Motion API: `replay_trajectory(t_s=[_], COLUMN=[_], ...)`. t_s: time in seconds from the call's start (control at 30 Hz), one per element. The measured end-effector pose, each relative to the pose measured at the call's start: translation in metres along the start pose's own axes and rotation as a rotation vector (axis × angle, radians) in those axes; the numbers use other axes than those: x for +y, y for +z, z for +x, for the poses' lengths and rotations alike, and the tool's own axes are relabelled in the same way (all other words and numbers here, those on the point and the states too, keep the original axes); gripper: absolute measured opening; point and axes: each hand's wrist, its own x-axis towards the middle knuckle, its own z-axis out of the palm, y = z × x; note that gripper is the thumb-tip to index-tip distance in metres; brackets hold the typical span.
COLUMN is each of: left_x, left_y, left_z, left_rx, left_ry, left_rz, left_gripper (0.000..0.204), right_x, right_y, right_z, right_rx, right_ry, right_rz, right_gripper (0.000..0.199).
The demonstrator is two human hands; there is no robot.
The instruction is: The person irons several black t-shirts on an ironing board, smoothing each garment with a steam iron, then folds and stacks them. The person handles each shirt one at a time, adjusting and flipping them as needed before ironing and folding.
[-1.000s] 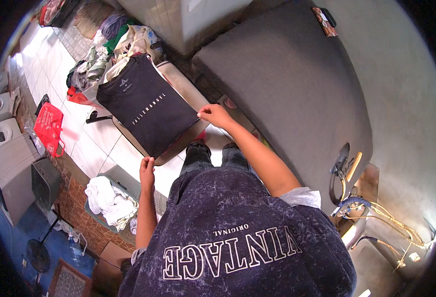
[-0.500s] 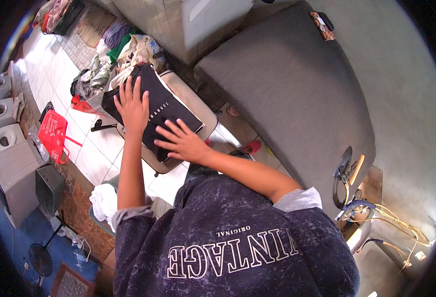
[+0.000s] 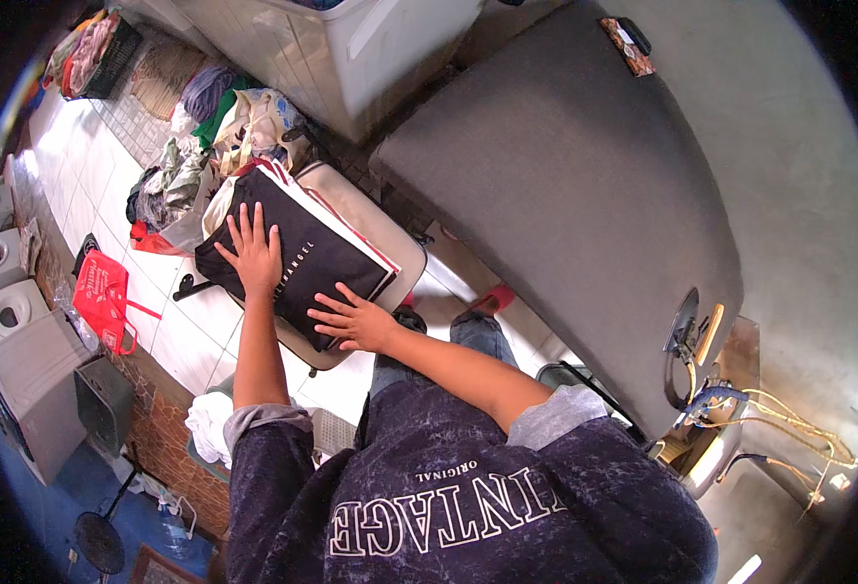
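Left hand (image 3: pixel 257 261) and right hand (image 3: pixel 363 324) moved inward, fingers spread, black shirt (image 3: pixel 304 234) beneath both

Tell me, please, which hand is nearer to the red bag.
Left. The left hand lies on the black shirt, to the right of the red bag; the right hand is on the same shirt, farther right.

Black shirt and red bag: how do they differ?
Colour: the black shirt is dark, the red bag bright.
Place: shirt over the beige surface, bag on the floor.
Contact: left hand and right hand lie on the shirt; neither touches the bag.
Shared: light printing.
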Motion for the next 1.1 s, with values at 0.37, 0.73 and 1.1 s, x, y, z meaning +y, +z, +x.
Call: replay_trajectory(t_s=[0.37, 0.73, 1.1], left_x=[0.035, 0.063, 0.065], left_y=[-0.048, -0.013, 0.006], left_z=[-0.015, -0.035, -0.038], left_rx=[0.018, -0.046, -0.012], left_ry=[0.142, 0.216, 0.214], left_rz=[-0.152, -0.055, -0.022], left_gripper=[0.053, 0.062, 0.063], right_x=[0.014, 0.022, 0.037], right_y=[-0.042, -0.001, 0.006], right_z=[-0.007, -0.026, -0.037], right_rx=[0.270, 0.126, 0.252], right_ry=[0.453, 0.894, 0.909], right_rz=[0.324, 0.329, 0.596], right_gripper=[0.064, 0.075, 0.058])
